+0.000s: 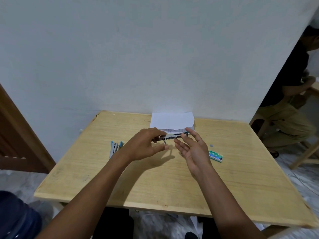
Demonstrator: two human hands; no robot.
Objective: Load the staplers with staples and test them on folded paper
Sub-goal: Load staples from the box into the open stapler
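L hand (146,144) pinching unfolded metal stapler (172,136), R hand (191,149) relaxed, empty, wood table (155,183)

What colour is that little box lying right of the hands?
The box is green with white lettering; head view.

Green staple box (215,156), white paper (171,120)

Left grip (143,144) curled, pinching, right grip (193,150) splayed
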